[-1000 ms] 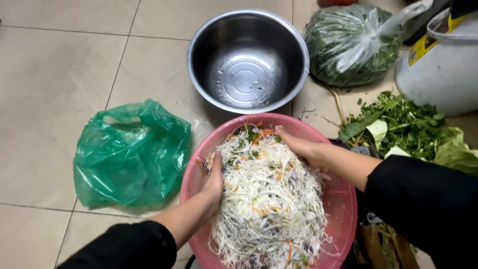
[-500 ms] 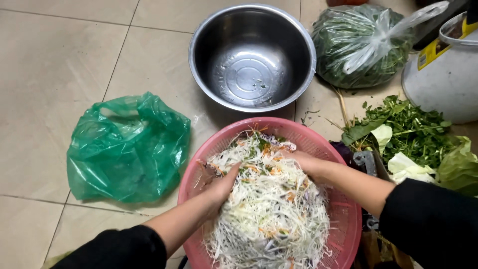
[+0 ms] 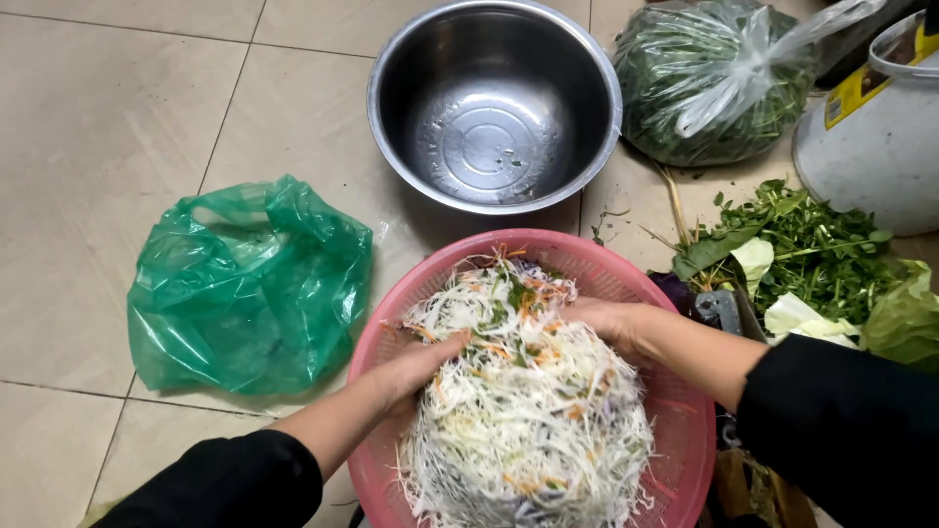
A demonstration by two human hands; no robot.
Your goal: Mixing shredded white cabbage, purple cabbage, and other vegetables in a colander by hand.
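A pink plastic colander basket [image 3: 597,266] sits on the tiled floor, heaped with shredded white cabbage mixed with carrot and green strips [image 3: 528,411]. My left hand [image 3: 416,367] presses into the heap from the left, fingers sunk in the shreds. From the right, my right hand [image 3: 606,321] digs in near the top of the pile. Both hands grip handfuls of the shredded vegetables. Black sleeves cover both forearms.
An empty steel bowl [image 3: 494,103] stands just beyond the basket. A crumpled green plastic bag [image 3: 245,284] lies to the left. At right are a clear bag of greens [image 3: 709,78], loose herbs and cabbage leaves [image 3: 812,254], and a white bucket [image 3: 875,137].
Both hands have moved from the basket's sides inward onto the top of the heap, gathering the shreds toward the middle. The camera view shifted slightly.
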